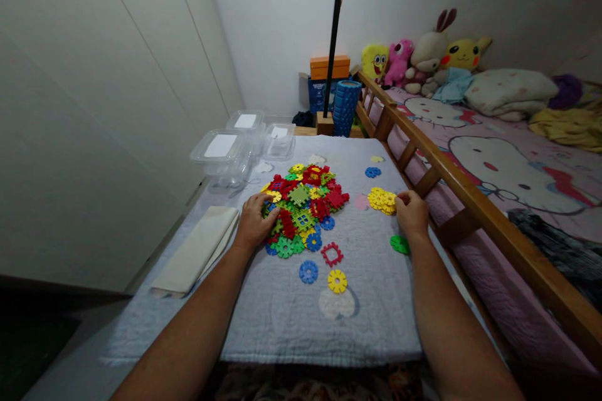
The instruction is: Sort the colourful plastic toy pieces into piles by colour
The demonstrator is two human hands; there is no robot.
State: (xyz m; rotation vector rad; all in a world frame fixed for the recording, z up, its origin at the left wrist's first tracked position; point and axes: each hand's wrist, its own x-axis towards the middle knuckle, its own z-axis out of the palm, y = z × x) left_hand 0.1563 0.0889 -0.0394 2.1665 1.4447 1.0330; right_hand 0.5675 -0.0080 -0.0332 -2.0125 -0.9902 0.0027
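Note:
A heap of red, green, yellow and blue plastic interlocking pieces (pixel 301 196) lies mid-table, some notched discs and some squares. My left hand (pixel 256 222) rests against the heap's left side, thumb and fingers apart. On the right, my right hand (pixel 412 214) pinches the edge of a yellow notched disc at a small cluster of yellow discs (pixel 380 199); its fingertips are partly hidden. A green disc (pixel 399 244) lies just below that hand. Nearer me are a loose blue disc (pixel 308 272), a yellow disc (pixel 337 281) and a red square frame (pixel 332 254).
Clear plastic containers (pixel 221 156) with white labels stand at the table's back left. A folded cream cloth (pixel 197 250) lies left of my left hand. Another blue disc (pixel 373 172) sits farther back. A wooden bed rail (pixel 433 169) runs along the right side.

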